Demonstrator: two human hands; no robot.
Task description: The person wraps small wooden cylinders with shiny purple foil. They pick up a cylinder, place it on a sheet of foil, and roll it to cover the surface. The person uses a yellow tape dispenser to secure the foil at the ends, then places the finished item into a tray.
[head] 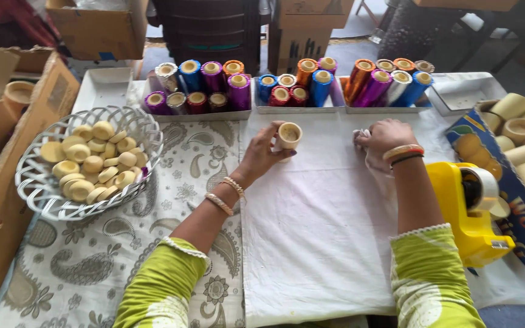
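Note:
My left hand (261, 153) holds a small beige clay cup (288, 135) upright above the white cloth (311, 231), fingers wrapped around its side. My right hand (385, 136) rests on the cloth to the right, fingers closed on a crumpled white rag (373, 159). Both wrists carry bangles and both sleeves are green. A white woven basket (42, 197) at the left holds several beige clay lids or small cups.
Three white trays (299, 109) at the back hold several shiny foil-wrapped cups in blue, purple, orange, red and silver. A yellow tape dispenser (470, 212) sits at the right, beside a box (521, 218) of plain clay cups. Cardboard boxes (7, 158) line the left edge.

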